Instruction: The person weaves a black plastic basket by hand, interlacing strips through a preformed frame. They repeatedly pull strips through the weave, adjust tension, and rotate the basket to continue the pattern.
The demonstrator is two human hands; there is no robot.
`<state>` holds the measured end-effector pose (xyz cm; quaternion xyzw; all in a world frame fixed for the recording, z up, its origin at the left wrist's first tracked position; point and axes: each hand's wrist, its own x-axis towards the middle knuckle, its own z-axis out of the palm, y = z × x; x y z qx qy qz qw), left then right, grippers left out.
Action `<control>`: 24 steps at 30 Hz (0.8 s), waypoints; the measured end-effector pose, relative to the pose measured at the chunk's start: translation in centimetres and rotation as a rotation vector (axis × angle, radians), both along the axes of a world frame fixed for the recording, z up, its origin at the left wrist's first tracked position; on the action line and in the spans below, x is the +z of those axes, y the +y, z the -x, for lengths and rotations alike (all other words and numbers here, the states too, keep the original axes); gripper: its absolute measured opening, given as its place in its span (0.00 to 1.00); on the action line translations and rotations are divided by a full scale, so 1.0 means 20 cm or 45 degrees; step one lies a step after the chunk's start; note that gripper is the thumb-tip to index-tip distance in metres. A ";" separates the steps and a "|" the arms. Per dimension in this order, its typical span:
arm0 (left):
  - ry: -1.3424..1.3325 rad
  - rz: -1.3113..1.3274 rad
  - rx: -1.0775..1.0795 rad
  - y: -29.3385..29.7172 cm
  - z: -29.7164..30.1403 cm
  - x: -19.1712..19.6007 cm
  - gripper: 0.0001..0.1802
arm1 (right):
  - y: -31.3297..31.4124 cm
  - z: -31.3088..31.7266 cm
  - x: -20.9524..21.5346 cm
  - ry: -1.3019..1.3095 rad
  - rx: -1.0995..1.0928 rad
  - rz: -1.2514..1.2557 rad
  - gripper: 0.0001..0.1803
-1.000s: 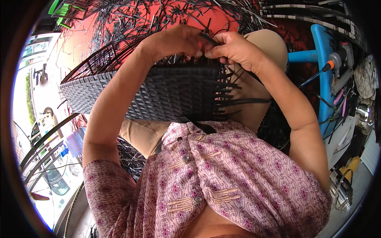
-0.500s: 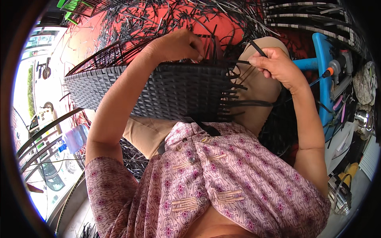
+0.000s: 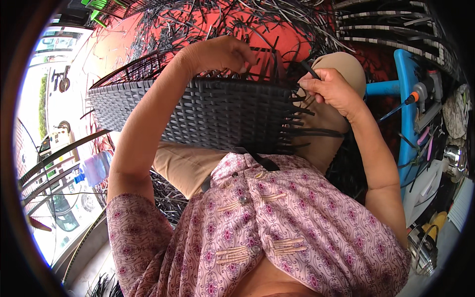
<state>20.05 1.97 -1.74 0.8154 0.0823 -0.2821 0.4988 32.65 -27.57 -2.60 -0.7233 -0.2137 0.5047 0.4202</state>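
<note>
Across my lap rests a dark grey woven basket-like piece of flat plastic strips over a wire frame, with loose strip ends sticking out along its right edge. My right hand is at its upper right corner, thumb and fingers pinched on a black plastic strip. Over the far rim hangs my left hand, its fingers loosely bent and somewhat apart, with no strip visible between them. Beneath the left hand, the inside of the piece is partly hidden.
Cut strips litter the red floor beyond. To the right stand a blue stool and a power drill with an orange collar. Another partly woven frame is at the far right. A clear plastic bottle lies at the left.
My left hand has lifted a little from the rim and its fingers have loosened. My right hand has moved slightly left and down toward the corner, still pinching the strip.
</note>
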 end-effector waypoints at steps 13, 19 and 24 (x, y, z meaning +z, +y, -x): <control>-0.196 -0.424 -0.139 0.06 0.14 0.05 0.10 | -0.02 0.00 0.05 -0.102 0.009 -0.057 0.09; -0.023 -0.397 -0.100 0.06 0.14 0.12 0.12 | 0.01 0.01 0.06 -0.124 0.029 -0.048 0.08; -0.087 -0.322 -0.023 0.15 0.18 0.07 0.17 | 0.02 0.04 0.03 -0.099 -0.001 -0.086 0.11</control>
